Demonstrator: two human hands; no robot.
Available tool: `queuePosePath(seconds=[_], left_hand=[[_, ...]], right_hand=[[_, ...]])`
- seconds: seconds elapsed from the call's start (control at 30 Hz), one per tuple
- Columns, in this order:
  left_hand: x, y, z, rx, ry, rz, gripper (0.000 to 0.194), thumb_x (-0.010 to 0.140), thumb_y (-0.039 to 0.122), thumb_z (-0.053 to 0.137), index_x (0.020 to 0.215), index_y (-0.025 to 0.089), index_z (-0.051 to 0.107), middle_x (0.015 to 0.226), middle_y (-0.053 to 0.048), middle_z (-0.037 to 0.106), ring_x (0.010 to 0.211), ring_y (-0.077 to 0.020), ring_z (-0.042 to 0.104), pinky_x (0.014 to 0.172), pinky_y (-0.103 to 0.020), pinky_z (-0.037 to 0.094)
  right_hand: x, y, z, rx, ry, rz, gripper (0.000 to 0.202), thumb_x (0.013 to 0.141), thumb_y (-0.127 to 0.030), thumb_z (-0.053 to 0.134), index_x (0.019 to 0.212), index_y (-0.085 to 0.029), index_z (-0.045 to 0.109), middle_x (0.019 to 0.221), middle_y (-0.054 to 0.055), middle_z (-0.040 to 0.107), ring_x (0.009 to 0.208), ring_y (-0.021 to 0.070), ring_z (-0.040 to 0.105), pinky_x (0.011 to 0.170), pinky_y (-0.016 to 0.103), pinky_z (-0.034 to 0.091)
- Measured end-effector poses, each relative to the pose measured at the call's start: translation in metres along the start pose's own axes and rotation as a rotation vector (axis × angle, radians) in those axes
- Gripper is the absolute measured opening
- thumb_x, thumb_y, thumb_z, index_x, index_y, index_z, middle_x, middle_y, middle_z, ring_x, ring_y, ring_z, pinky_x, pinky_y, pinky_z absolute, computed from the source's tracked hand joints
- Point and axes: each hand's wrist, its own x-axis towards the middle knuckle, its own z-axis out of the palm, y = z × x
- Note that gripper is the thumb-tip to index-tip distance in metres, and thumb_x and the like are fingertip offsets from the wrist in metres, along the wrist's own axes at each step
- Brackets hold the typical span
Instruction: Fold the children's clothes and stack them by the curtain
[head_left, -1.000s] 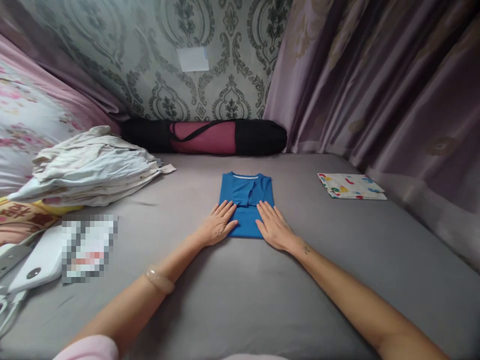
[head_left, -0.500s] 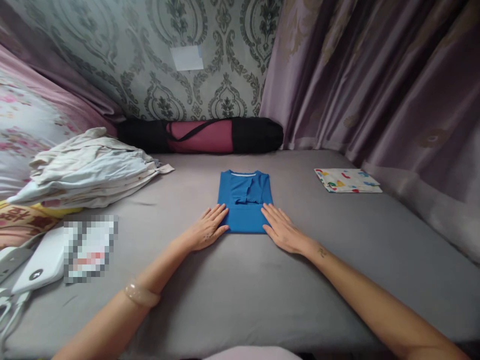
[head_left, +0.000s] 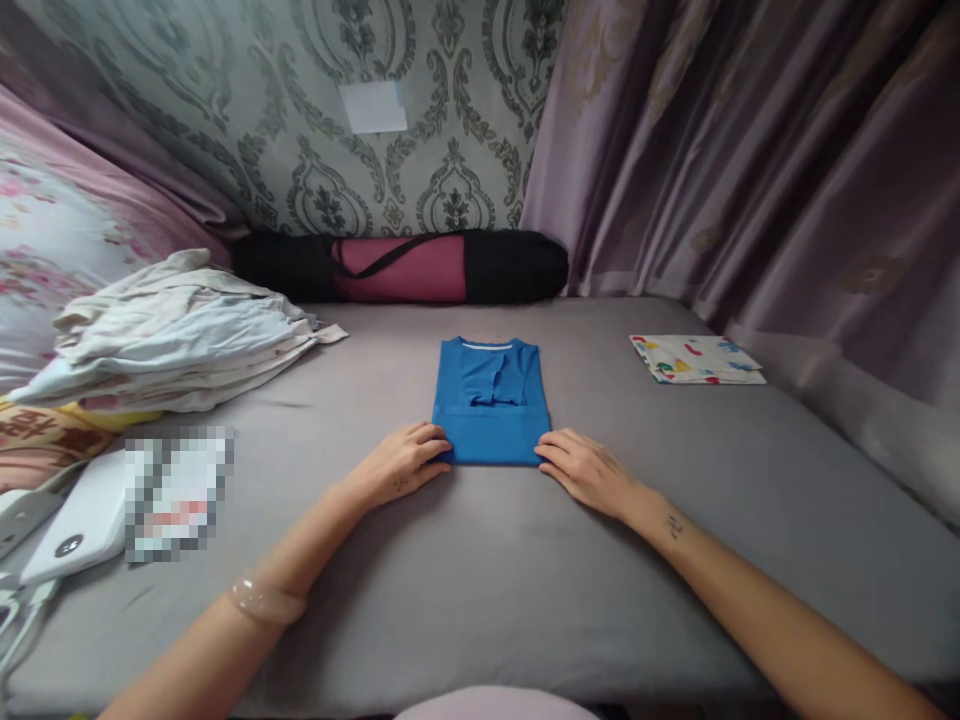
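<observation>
A blue garment point(head_left: 491, 435), folded into a neat rectangle with its neckline at the far end, lies on the grey bed sheet point(head_left: 480, 590). At its near left corner, my left hand point(head_left: 409, 460) pinches the edge between thumb and fingers. My right hand point(head_left: 589, 470) grips the near right corner in the same way. Part of the sleeves shows bunched on top, above a flat folded band at the near side.
At the left are a heap of pale clothes point(head_left: 180, 335), a white power bank point(head_left: 90, 515) with cables and a blurred packet point(head_left: 180, 495). A folded patterned cloth point(head_left: 697, 359) lies right. A black and pink long bag point(head_left: 409, 268) rests against the wall.
Both hands have drawn back slightly toward the near corners. Their fingers, flat on the garment before, are now curled onto its edges. The garment has stayed in place.
</observation>
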Motion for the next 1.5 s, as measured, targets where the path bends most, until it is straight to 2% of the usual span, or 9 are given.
queuePosePath(seconds=[0.17,0.3,0.43,0.6,0.7,1.0,1.2,1.37,1.5], left_hand=[[0.001,0.004,0.000,0.113,-0.032,0.052,0.031,0.099,0.025,0.035,0.110,0.018,0.062,0.106,-0.011,0.064,0.101,-0.0213,0.060,0.091,-0.037,0.050],[-0.001,0.003,-0.005,0.071,-0.046,0.064,0.033,0.093,0.016,0.037,0.119,0.018,0.058,0.114,-0.012,0.062,0.107,-0.0223,0.059,0.091,-0.036,0.051],[0.000,0.001,-0.006,0.054,-0.045,0.047,0.033,0.091,0.015,0.038,0.116,0.019,0.060,0.116,-0.011,0.063,0.107,-0.0212,0.059,0.092,-0.034,0.051],[0.003,-0.001,-0.003,-0.030,0.101,-0.035,0.030,0.091,0.017,0.039,0.109,0.017,0.063,0.111,-0.011,0.068,0.104,-0.0208,0.063,0.092,-0.035,0.052],[0.002,0.001,-0.008,-0.037,0.174,-0.059,0.031,0.092,0.017,0.039,0.113,0.019,0.062,0.110,-0.010,0.069,0.102,-0.0202,0.066,0.090,-0.034,0.053],[-0.018,0.036,-0.043,-0.065,0.134,0.044,0.030,0.094,0.016,0.039,0.115,0.018,0.060,0.098,-0.009,0.071,0.093,-0.0186,0.067,0.086,-0.032,0.054],[-0.033,0.058,-0.060,-0.192,0.144,-0.051,0.026,0.091,0.016,0.045,0.111,0.021,0.062,0.094,-0.006,0.070,0.083,-0.0160,0.067,0.075,-0.027,0.055],[-0.005,0.049,-0.060,-0.328,0.287,-0.270,0.023,0.089,0.021,0.045,0.102,0.019,0.065,0.088,-0.005,0.066,0.071,-0.0118,0.062,0.043,-0.015,0.043],[0.029,0.024,-0.047,-0.349,0.436,-0.414,0.022,0.087,0.025,0.049,0.101,0.017,0.065,0.082,-0.003,0.065,0.069,-0.0119,0.060,0.054,-0.018,0.046]], right_hand=[[0.003,-0.003,0.004,-0.072,0.030,-0.008,0.028,0.098,-0.018,0.038,0.102,-0.016,0.066,0.103,0.011,0.067,0.095,0.0214,0.061,0.082,0.036,0.052],[0.003,-0.004,0.002,-0.028,0.025,0.011,0.026,0.096,-0.019,0.041,0.107,-0.017,0.064,0.108,0.012,0.066,0.100,0.0231,0.060,0.087,0.040,0.052],[0.002,-0.003,0.002,-0.024,0.024,0.012,0.030,0.094,-0.012,0.037,0.106,-0.017,0.065,0.112,0.013,0.065,0.104,0.0233,0.059,0.089,0.041,0.051],[0.008,-0.003,-0.002,-0.056,0.095,0.109,0.030,0.094,-0.013,0.035,0.108,-0.016,0.062,0.113,0.013,0.065,0.106,0.0242,0.060,0.091,0.042,0.051],[0.008,-0.004,-0.007,-0.057,0.136,0.146,0.033,0.094,-0.012,0.033,0.113,-0.017,0.060,0.115,0.013,0.065,0.109,0.0241,0.060,0.092,0.042,0.050],[-0.019,-0.026,-0.035,-0.036,0.058,0.052,0.031,0.093,-0.010,0.036,0.111,-0.019,0.060,0.112,0.011,0.068,0.104,0.0220,0.064,0.090,0.038,0.051],[-0.027,-0.048,-0.070,0.045,0.027,0.090,0.024,0.094,-0.017,0.039,0.105,-0.022,0.060,0.098,0.007,0.070,0.088,0.0198,0.066,0.082,0.034,0.051],[0.002,-0.031,-0.069,0.045,0.100,0.295,0.024,0.094,-0.022,0.038,0.103,-0.022,0.060,0.090,0.005,0.070,0.080,0.0194,0.065,0.073,0.031,0.048],[0.038,-0.003,-0.048,0.100,0.219,0.457,0.025,0.092,-0.024,0.039,0.104,-0.022,0.062,0.090,0.004,0.071,0.074,0.0174,0.065,0.067,0.027,0.046]])
